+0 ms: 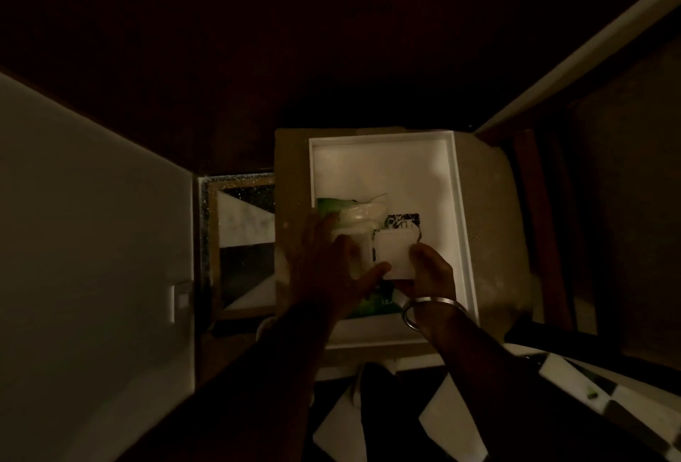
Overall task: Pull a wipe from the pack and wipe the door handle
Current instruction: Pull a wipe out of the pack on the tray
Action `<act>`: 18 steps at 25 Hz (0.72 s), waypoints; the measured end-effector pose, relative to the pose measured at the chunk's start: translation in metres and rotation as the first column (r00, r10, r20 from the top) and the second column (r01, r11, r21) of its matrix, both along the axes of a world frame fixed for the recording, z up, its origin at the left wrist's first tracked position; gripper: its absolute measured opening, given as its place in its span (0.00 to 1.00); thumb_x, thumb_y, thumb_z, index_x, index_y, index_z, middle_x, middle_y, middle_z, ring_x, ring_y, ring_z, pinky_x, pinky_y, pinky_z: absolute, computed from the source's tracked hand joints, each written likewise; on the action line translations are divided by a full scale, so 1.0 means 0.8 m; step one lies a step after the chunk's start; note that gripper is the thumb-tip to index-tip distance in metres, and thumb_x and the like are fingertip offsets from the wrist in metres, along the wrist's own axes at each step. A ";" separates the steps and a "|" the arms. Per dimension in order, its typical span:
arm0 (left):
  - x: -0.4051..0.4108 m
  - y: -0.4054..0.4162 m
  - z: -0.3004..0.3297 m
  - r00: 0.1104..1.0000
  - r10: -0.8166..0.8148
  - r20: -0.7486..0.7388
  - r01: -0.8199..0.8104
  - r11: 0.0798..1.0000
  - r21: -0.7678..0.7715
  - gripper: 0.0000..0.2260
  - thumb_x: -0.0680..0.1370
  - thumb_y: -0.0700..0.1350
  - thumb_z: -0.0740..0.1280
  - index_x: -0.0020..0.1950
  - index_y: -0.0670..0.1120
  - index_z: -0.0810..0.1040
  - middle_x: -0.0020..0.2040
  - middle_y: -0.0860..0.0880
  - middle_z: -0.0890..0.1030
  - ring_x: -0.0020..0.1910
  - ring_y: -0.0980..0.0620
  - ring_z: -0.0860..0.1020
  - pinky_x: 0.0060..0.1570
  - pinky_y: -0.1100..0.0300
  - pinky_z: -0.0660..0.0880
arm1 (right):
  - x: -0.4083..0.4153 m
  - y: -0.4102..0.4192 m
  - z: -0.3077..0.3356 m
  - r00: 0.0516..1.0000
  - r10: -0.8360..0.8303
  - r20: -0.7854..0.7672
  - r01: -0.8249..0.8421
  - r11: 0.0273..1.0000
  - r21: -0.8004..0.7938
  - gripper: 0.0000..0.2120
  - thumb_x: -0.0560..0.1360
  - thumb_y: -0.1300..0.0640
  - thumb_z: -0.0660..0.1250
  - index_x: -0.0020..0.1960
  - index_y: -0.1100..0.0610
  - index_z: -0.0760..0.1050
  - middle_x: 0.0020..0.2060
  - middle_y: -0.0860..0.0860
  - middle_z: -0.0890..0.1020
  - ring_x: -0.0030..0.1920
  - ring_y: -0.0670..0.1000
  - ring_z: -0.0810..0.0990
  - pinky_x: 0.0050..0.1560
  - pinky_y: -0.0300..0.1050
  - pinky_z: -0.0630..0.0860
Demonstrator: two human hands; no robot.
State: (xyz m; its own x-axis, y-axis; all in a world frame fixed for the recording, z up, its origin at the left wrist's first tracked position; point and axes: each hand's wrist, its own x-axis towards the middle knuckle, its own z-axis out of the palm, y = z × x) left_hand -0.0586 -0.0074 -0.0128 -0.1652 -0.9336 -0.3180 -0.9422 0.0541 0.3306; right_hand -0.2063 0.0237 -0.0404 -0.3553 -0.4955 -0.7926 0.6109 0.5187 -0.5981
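A green wipe pack (333, 205) lies in a white tray (461, 225). My left hand (326, 271) lies across the pack and holds it down, fingers spread, thumb pointing right. My right hand (431, 275), a metal bangle on its wrist, pinches the pack's white square lid flap (393, 251), which is lifted open. Something pale and rounded, perhaps a wipe (363, 216), bulges from the pack top just beyond my left fingers. No door handle shows in the dim view.
The tray rests on a beige padded seat (490, 211). A pale wall panel with a small switch plate (177, 301) stands at left. A light door frame (575, 56) runs diagonally at right. The floor (243, 211) has dark and white tiles.
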 end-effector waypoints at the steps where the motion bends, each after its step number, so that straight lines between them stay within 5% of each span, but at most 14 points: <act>1: -0.012 0.001 -0.001 1.000 0.014 0.011 -0.014 1.000 0.012 0.17 0.71 0.64 0.65 0.45 0.50 0.78 0.72 0.45 0.67 0.74 0.41 0.56 0.70 0.42 0.40 | -0.001 0.000 0.000 0.998 0.039 -0.053 -0.038 0.999 0.022 0.05 0.80 0.64 0.63 0.53 0.60 0.77 0.60 0.62 0.77 0.61 0.64 0.75 0.47 0.58 0.81; 3: -0.020 0.004 0.007 0.992 0.118 -0.031 -0.119 0.993 -0.021 0.09 0.73 0.54 0.68 0.43 0.49 0.80 0.64 0.45 0.75 0.68 0.42 0.68 0.67 0.42 0.58 | 0.001 0.004 0.002 0.940 0.226 -0.257 -0.227 0.974 0.029 0.11 0.81 0.63 0.62 0.62 0.62 0.77 0.58 0.57 0.78 0.63 0.62 0.76 0.58 0.59 0.79; 5: 0.001 -0.001 0.027 0.869 0.393 -0.299 -0.392 0.918 0.069 0.06 0.75 0.48 0.69 0.39 0.50 0.77 0.46 0.50 0.79 0.48 0.48 0.78 0.45 0.57 0.74 | 0.013 0.007 0.016 0.769 0.438 -0.465 -0.509 0.860 -0.031 0.14 0.83 0.57 0.61 0.68 0.55 0.74 0.57 0.50 0.80 0.60 0.54 0.79 0.57 0.42 0.79; 6: 0.014 -0.005 0.036 0.712 0.543 -0.446 -0.496 0.838 0.229 0.07 0.77 0.45 0.68 0.39 0.50 0.76 0.42 0.50 0.79 0.42 0.50 0.79 0.37 0.61 0.74 | 0.023 0.008 0.022 0.620 0.537 -0.572 -0.665 0.746 -0.021 0.16 0.83 0.53 0.60 0.70 0.53 0.72 0.58 0.50 0.80 0.58 0.52 0.79 0.55 0.38 0.78; 8: 0.048 -0.015 0.050 0.349 0.719 -0.602 -0.544 0.678 0.494 0.03 0.77 0.38 0.68 0.43 0.41 0.77 0.41 0.44 0.81 0.37 0.48 0.79 0.32 0.59 0.76 | 0.047 0.010 0.017 0.048 0.611 -0.790 -0.860 0.427 0.278 0.21 0.81 0.48 0.59 0.72 0.54 0.72 0.66 0.55 0.77 0.61 0.55 0.78 0.57 0.42 0.75; 9: 0.065 -0.022 0.054 0.260 0.754 -0.604 -0.550 0.630 0.549 0.01 0.77 0.36 0.68 0.46 0.38 0.77 0.41 0.43 0.81 0.36 0.47 0.80 0.31 0.59 0.78 | 0.058 0.014 0.011 -0.242 0.580 -0.778 -0.819 0.307 0.484 0.24 0.80 0.46 0.59 0.73 0.53 0.70 0.71 0.55 0.72 0.66 0.57 0.75 0.59 0.47 0.75; 10: 0.082 -0.029 0.063 0.199 0.783 -0.590 -0.543 0.589 0.598 0.01 0.76 0.35 0.68 0.47 0.39 0.77 0.41 0.44 0.82 0.37 0.47 0.81 0.30 0.60 0.79 | 0.070 0.013 0.012 -0.421 0.583 -0.694 -0.740 0.222 0.635 0.26 0.80 0.44 0.58 0.76 0.52 0.65 0.75 0.56 0.66 0.70 0.59 0.71 0.61 0.51 0.74; 13: 0.108 -0.044 0.078 0.088 0.804 -0.588 -0.415 0.566 0.713 0.08 0.75 0.34 0.68 0.50 0.46 0.79 0.44 0.48 0.86 0.43 0.48 0.84 0.36 0.60 0.82 | 0.082 0.001 0.018 -0.641 0.656 -0.398 -0.559 -0.043 0.828 0.30 0.82 0.44 0.55 0.80 0.52 0.54 0.79 0.59 0.55 0.75 0.62 0.62 0.69 0.57 0.67; 15: 0.121 -0.048 0.104 0.083 0.801 -0.593 -0.346 0.582 0.736 0.10 0.73 0.35 0.70 0.51 0.47 0.80 0.45 0.49 0.87 0.46 0.49 0.85 0.39 0.60 0.82 | 0.084 -0.031 0.054 -0.549 0.742 -0.385 -0.636 -0.073 0.768 0.25 0.83 0.44 0.55 0.77 0.52 0.61 0.75 0.57 0.65 0.70 0.60 0.69 0.67 0.56 0.70; 16: 0.124 -0.050 0.119 0.096 0.805 -0.585 -0.325 0.581 0.746 0.11 0.72 0.36 0.72 0.51 0.48 0.80 0.46 0.49 0.87 0.47 0.48 0.84 0.41 0.59 0.82 | 0.085 -0.050 0.081 -0.315 0.837 -0.447 -0.789 0.030 0.614 0.24 0.83 0.44 0.56 0.76 0.52 0.65 0.72 0.55 0.69 0.67 0.57 0.72 0.65 0.53 0.73; 18: 0.127 -0.058 0.163 0.109 0.798 -0.593 -0.303 0.595 0.745 0.14 0.67 0.38 0.75 0.51 0.49 0.81 0.47 0.49 0.87 0.47 0.48 0.84 0.42 0.56 0.82 | 0.084 -0.081 0.150 0.300 0.841 -0.451 -0.914 0.388 0.115 0.24 0.81 0.48 0.62 0.76 0.52 0.66 0.70 0.51 0.74 0.63 0.50 0.76 0.58 0.42 0.76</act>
State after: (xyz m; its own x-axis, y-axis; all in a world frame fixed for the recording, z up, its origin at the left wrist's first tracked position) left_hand 0.0431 -0.0538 0.1174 -0.0365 -0.7185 -0.6946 0.1939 -0.6869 0.7004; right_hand -0.1389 -0.0412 0.0796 0.1309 -0.7903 -0.5986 -0.4537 0.4891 -0.7449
